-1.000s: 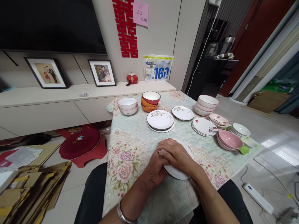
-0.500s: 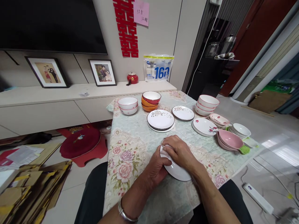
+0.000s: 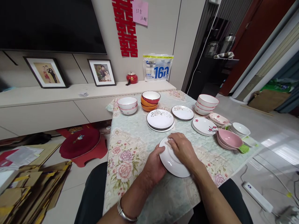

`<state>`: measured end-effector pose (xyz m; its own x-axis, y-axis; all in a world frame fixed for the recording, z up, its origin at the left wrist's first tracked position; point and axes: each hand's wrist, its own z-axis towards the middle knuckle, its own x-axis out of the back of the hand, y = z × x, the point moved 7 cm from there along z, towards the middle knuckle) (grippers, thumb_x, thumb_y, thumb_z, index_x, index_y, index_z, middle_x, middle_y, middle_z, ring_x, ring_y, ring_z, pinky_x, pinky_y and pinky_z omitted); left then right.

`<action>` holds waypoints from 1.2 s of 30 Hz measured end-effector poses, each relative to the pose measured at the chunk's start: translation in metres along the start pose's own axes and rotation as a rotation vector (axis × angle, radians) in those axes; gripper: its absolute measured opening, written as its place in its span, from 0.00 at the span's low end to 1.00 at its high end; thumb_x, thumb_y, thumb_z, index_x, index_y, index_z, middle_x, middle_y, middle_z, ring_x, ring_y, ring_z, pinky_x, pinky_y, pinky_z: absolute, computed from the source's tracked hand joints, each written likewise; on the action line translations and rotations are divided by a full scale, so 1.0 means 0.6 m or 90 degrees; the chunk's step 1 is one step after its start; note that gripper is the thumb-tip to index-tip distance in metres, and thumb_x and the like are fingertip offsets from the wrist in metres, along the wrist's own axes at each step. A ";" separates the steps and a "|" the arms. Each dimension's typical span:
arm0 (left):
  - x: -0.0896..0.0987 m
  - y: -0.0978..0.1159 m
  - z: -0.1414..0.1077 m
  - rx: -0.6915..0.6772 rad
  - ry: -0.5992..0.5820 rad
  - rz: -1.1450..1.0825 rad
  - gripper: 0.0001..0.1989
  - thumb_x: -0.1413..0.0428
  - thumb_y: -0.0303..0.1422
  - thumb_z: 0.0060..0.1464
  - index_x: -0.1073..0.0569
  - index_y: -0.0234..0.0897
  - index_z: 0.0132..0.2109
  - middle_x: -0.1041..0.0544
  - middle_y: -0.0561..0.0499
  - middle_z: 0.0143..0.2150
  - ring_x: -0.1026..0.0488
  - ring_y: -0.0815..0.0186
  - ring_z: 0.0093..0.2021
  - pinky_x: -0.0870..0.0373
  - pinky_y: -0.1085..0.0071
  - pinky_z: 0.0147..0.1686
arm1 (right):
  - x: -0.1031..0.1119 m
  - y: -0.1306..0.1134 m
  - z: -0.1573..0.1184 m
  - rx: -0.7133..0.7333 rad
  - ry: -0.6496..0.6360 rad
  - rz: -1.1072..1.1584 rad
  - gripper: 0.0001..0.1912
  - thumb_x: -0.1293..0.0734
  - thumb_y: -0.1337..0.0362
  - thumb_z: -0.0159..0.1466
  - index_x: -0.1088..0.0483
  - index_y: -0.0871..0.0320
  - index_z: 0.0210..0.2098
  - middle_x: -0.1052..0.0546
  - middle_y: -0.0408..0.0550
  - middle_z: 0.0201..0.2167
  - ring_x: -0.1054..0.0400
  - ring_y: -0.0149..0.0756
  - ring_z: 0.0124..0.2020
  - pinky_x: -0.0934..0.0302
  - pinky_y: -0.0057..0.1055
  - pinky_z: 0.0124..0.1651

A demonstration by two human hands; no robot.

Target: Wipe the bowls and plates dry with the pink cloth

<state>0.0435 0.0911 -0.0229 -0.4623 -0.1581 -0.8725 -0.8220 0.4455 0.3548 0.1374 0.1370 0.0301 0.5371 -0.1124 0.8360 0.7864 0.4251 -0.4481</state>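
Tilted above the tablecloth is a white plate [image 3: 174,161], with what looks like the foot ring on its underside facing up. My left hand [image 3: 155,165] grips its left edge, thumb on top and fingers underneath. Across the plate's right part lies my right hand [image 3: 184,149], its bent fingers pressed on the surface. A pale patch shows by those fingertips, but I cannot make out whether it is a cloth or a reflection. Just beyond my hands is a stack of floral plates with dark rims [image 3: 160,119]. Another dark-rimmed floral plate stack [image 3: 182,112] stands to its right.
White bowls [image 3: 127,105] and red and orange bowls [image 3: 149,106] stand at the back. On the right are stacked bowls [image 3: 206,104], red-flowered plates [image 3: 204,126], pink dishes [image 3: 230,139] and small white bowls [image 3: 240,129]. A red stool [image 3: 80,143] is left of the table.
My right hand has slid slightly to the right across the plate. My left thumb has shifted toward the plate's edge, so more of the white surface shows.
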 end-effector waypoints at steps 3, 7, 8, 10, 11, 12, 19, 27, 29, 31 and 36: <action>-0.014 0.002 -0.005 0.030 -0.021 -0.062 0.13 0.45 0.35 0.57 0.24 0.32 0.45 0.20 0.46 0.40 0.24 0.62 0.40 0.32 0.67 0.47 | -0.009 -0.061 -0.006 0.129 -0.064 0.065 0.11 0.39 0.66 0.69 0.27 0.57 0.46 0.23 0.51 0.47 0.33 0.42 0.51 0.40 0.38 0.56; -0.016 0.010 -0.013 0.038 0.006 -0.087 0.17 0.50 0.39 0.62 0.23 0.31 0.42 0.20 0.45 0.38 0.23 0.60 0.41 0.32 0.66 0.49 | 0.004 -0.098 -0.018 0.226 -0.176 0.162 0.06 0.35 0.66 0.67 0.26 0.53 0.42 0.22 0.45 0.43 0.31 0.38 0.49 0.39 0.36 0.55; -0.015 0.010 -0.013 0.044 0.009 -0.081 0.19 0.51 0.41 0.62 0.23 0.30 0.41 0.21 0.45 0.36 0.23 0.59 0.41 0.32 0.65 0.49 | 0.011 -0.097 -0.021 0.235 -0.206 0.190 0.05 0.34 0.65 0.67 0.25 0.53 0.40 0.22 0.44 0.41 0.31 0.36 0.47 0.39 0.35 0.54; -0.014 0.009 -0.013 0.047 0.000 -0.063 0.23 0.53 0.45 0.62 0.23 0.29 0.41 0.21 0.44 0.34 0.23 0.55 0.42 0.32 0.62 0.49 | 0.026 -0.087 -0.027 0.241 -0.260 0.239 0.05 0.34 0.64 0.67 0.25 0.52 0.38 0.22 0.43 0.40 0.30 0.35 0.45 0.37 0.34 0.52; -0.015 0.009 -0.012 0.042 -0.011 -0.055 0.25 0.55 0.46 0.63 0.23 0.28 0.42 0.21 0.42 0.34 0.24 0.54 0.43 0.32 0.61 0.49 | 0.031 -0.080 -0.029 0.238 -0.281 0.257 0.05 0.34 0.63 0.67 0.24 0.53 0.38 0.22 0.43 0.39 0.29 0.35 0.45 0.37 0.33 0.52; -0.016 0.009 -0.011 0.036 -0.022 -0.048 0.27 0.56 0.47 0.63 0.23 0.27 0.44 0.21 0.41 0.36 0.24 0.52 0.44 0.32 0.60 0.49 | 0.034 -0.073 -0.030 0.234 -0.293 0.268 0.05 0.34 0.63 0.67 0.24 0.53 0.38 0.22 0.43 0.39 0.29 0.35 0.45 0.37 0.33 0.52; -0.012 0.009 -0.007 0.027 -0.008 -0.086 0.26 0.55 0.45 0.64 0.27 0.28 0.53 0.20 0.40 0.44 0.24 0.54 0.48 0.32 0.60 0.52 | 0.008 -0.080 -0.017 0.186 -0.140 0.115 0.13 0.36 0.66 0.68 0.27 0.57 0.51 0.25 0.53 0.53 0.35 0.40 0.57 0.41 0.39 0.60; -0.006 0.016 -0.004 -0.004 0.026 -0.077 0.25 0.54 0.45 0.63 0.28 0.31 0.55 0.20 0.40 0.49 0.25 0.52 0.52 0.33 0.57 0.55 | -0.031 -0.049 -0.006 0.109 -0.148 -0.022 0.20 0.41 0.61 0.71 0.35 0.58 0.60 0.34 0.57 0.64 0.43 0.46 0.65 0.48 0.47 0.65; -0.008 0.014 -0.003 0.004 0.015 -0.060 0.28 0.56 0.46 0.62 0.29 0.29 0.58 0.20 0.38 0.49 0.25 0.48 0.53 0.34 0.53 0.55 | -0.020 -0.014 -0.001 0.030 -0.116 -0.066 0.20 0.42 0.60 0.71 0.35 0.61 0.59 0.32 0.60 0.62 0.41 0.47 0.64 0.46 0.47 0.63; -0.008 0.014 -0.002 0.003 0.011 -0.047 0.30 0.55 0.47 0.62 0.30 0.28 0.59 0.20 0.37 0.50 0.26 0.47 0.53 0.35 0.51 0.56 | -0.009 0.009 -0.003 -0.034 -0.111 -0.096 0.17 0.43 0.60 0.72 0.31 0.62 0.53 0.28 0.62 0.55 0.35 0.48 0.58 0.41 0.45 0.58; -0.004 0.016 -0.001 -0.017 0.026 -0.039 0.30 0.54 0.46 0.61 0.30 0.27 0.59 0.21 0.37 0.51 0.26 0.47 0.54 0.35 0.52 0.57 | -0.002 -0.003 -0.019 -0.061 -0.135 -0.151 0.13 0.42 0.63 0.70 0.30 0.63 0.45 0.26 0.63 0.46 0.32 0.49 0.49 0.38 0.44 0.53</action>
<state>0.0367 0.0955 -0.0171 -0.4233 -0.2209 -0.8787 -0.8577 0.4102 0.3101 0.1389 0.1259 0.0262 0.2684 -0.0050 0.9633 0.9123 0.3224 -0.2525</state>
